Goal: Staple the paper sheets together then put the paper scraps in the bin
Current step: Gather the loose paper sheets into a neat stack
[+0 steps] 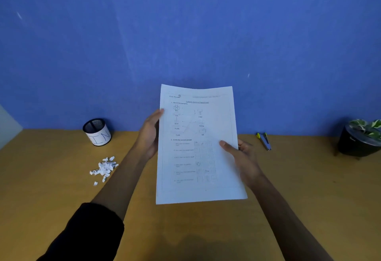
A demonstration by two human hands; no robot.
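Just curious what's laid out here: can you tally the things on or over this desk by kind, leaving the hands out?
Stack of paper sheets, held up in both hands: 1
Mesh bin: 1
Pile of paper scraps: 1
Stapler: 1
Potted plant: 1
Total: 5

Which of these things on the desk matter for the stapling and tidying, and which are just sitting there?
Part of the job:
paper sheets, held by left hand and right hand
stapler
paper scraps
bin

Just lying about:
potted plant
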